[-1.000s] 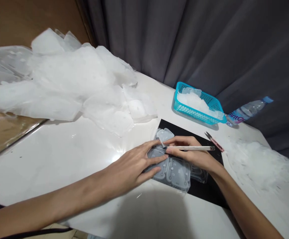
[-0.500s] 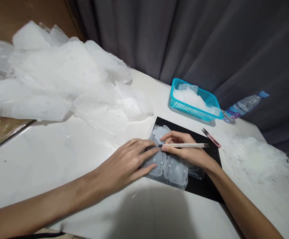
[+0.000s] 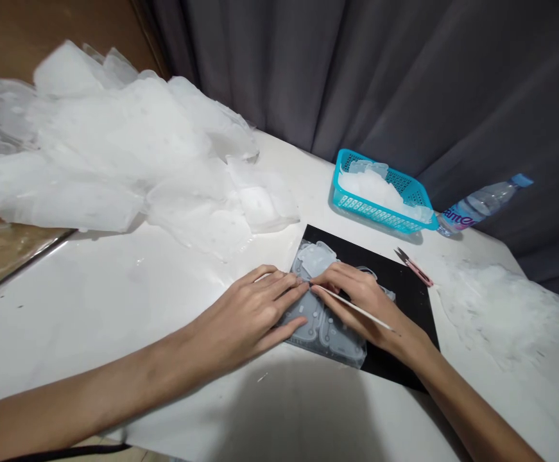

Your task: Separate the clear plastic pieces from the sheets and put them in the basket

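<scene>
My left hand [image 3: 264, 305] lies open on a translucent moulded sheet [image 3: 341, 340], fingers spread and fingertips pressing on it. The sheet has rounded panels and rests on a black mat [image 3: 407, 359]. My right hand [image 3: 361, 298] is closed in a pinch on a slim white-handled tool [image 3: 368, 316]. The tool slants over the sheet, its working end beside my left fingertips; my fingers partly hide that end, and its kind is unclear. At the sheet's upper edge a whitish panel [image 3: 318, 256] is lifted slightly.
A large heap of translucent sheets [image 3: 129, 141] covers the table's left back. A blue basket [image 3: 385, 218] holds white pieces, with a water bottle [image 3: 484, 205] leaning beside it. Pink-handled thread snips [image 3: 414, 266] lie near a pile of clear trimmings [image 3: 510, 314].
My right hand has turned over the sheet, and the tool's rear end has swung down toward me. My left hand stays pressed on the sheet. The whole view has shifted slightly.
</scene>
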Action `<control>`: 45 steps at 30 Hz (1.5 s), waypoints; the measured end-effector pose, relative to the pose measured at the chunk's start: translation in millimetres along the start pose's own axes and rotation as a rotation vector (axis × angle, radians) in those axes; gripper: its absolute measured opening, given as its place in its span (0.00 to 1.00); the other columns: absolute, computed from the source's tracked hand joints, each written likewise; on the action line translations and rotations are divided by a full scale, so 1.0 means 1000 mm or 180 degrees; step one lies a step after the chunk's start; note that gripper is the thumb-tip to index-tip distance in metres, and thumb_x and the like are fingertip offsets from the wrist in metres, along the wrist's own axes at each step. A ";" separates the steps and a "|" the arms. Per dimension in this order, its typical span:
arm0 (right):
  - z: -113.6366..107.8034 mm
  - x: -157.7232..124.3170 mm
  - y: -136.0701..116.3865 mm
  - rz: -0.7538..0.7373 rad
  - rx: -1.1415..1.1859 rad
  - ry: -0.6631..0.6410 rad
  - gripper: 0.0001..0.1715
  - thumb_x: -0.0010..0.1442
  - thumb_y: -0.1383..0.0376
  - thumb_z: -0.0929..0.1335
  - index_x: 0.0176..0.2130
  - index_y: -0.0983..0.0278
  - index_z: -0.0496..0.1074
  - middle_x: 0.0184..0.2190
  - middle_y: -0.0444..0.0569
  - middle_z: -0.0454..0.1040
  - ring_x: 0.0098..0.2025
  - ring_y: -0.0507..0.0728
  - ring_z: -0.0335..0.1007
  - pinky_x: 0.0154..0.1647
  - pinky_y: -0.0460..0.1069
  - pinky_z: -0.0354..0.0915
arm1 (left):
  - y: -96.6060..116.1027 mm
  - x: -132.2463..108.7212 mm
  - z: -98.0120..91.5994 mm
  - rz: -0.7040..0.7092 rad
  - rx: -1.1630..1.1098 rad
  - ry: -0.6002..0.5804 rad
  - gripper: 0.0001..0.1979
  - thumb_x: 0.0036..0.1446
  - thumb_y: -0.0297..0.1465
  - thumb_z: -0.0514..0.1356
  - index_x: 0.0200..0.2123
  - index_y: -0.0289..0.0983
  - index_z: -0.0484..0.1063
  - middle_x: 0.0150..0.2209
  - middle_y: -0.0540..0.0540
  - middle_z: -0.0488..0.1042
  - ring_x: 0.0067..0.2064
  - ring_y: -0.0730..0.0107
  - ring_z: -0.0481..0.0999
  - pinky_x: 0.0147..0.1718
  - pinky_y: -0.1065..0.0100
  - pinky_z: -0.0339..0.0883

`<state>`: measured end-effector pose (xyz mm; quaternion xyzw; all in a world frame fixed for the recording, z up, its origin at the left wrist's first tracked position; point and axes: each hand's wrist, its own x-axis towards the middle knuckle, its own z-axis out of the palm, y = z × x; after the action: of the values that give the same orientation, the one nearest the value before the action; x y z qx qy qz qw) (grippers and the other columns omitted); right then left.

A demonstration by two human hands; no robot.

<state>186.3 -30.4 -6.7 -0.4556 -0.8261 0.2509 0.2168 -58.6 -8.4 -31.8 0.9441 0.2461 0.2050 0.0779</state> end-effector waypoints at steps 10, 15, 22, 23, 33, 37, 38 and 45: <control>0.013 -0.001 0.004 -0.0326 -0.0457 0.0206 0.11 0.76 0.68 0.62 0.44 0.62 0.73 0.39 0.52 0.76 0.43 0.59 0.75 0.49 0.54 0.71 | 0.001 0.003 -0.002 -0.0027 -0.0083 -0.0042 0.20 0.74 0.38 0.57 0.61 0.33 0.74 0.53 0.38 0.80 0.51 0.53 0.80 0.56 0.55 0.66; 0.014 -0.002 0.006 -0.0405 -0.0776 0.0127 0.13 0.75 0.69 0.61 0.41 0.63 0.73 0.37 0.52 0.75 0.41 0.59 0.75 0.45 0.54 0.72 | 0.002 0.003 -0.002 -0.0024 -0.0075 -0.0082 0.21 0.75 0.39 0.56 0.62 0.32 0.73 0.53 0.38 0.80 0.51 0.53 0.79 0.56 0.54 0.66; 0.011 -0.002 0.007 -0.0276 -0.0425 0.0241 0.08 0.76 0.64 0.64 0.48 0.61 0.73 0.41 0.52 0.76 0.46 0.59 0.76 0.51 0.55 0.73 | 0.003 0.001 -0.001 -0.0074 -0.0196 -0.0016 0.20 0.74 0.38 0.56 0.62 0.33 0.73 0.55 0.38 0.80 0.52 0.53 0.79 0.56 0.53 0.68; 0.011 -0.003 0.005 -0.0177 -0.0477 0.0243 0.09 0.75 0.64 0.64 0.51 0.61 0.72 0.43 0.52 0.76 0.47 0.60 0.76 0.52 0.55 0.74 | 0.002 0.001 -0.001 -0.0075 -0.0217 0.0007 0.20 0.74 0.38 0.57 0.62 0.34 0.73 0.55 0.38 0.80 0.53 0.53 0.79 0.56 0.53 0.68; 0.031 -0.009 -0.004 -0.0115 -0.1240 0.0225 0.19 0.74 0.68 0.62 0.62 0.64 0.67 0.51 0.61 0.72 0.53 0.65 0.74 0.52 0.59 0.75 | -0.001 0.002 -0.003 -0.0056 -0.0131 0.0025 0.20 0.73 0.39 0.58 0.61 0.33 0.74 0.53 0.39 0.81 0.51 0.54 0.80 0.55 0.55 0.67; 0.022 0.000 0.012 -0.0195 -0.1210 0.0806 0.16 0.73 0.70 0.61 0.54 0.63 0.74 0.46 0.56 0.76 0.48 0.62 0.75 0.50 0.56 0.74 | -0.001 0.003 -0.005 -0.0122 -0.0171 -0.0061 0.20 0.72 0.39 0.59 0.59 0.32 0.75 0.53 0.39 0.81 0.50 0.54 0.80 0.54 0.55 0.67; 0.010 0.006 0.020 -0.0039 -0.1138 0.1252 0.14 0.73 0.68 0.62 0.50 0.62 0.76 0.44 0.54 0.77 0.45 0.60 0.75 0.49 0.55 0.74 | -0.001 0.004 -0.006 -0.0145 -0.0192 -0.0101 0.20 0.72 0.40 0.60 0.59 0.33 0.76 0.53 0.40 0.81 0.50 0.54 0.80 0.54 0.56 0.67; -0.079 0.022 0.038 0.0647 -0.0680 0.2279 0.12 0.68 0.62 0.68 0.36 0.61 0.82 0.39 0.52 0.80 0.44 0.62 0.76 0.50 0.58 0.70 | -0.005 0.007 -0.008 -0.0189 -0.0279 -0.0163 0.18 0.71 0.40 0.60 0.56 0.35 0.77 0.52 0.41 0.82 0.50 0.54 0.80 0.53 0.55 0.68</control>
<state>246.7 23.3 34.6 -0.6140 -0.6702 0.0087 0.4168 -58.5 -0.3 -23.7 0.9370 0.2627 0.1890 0.1316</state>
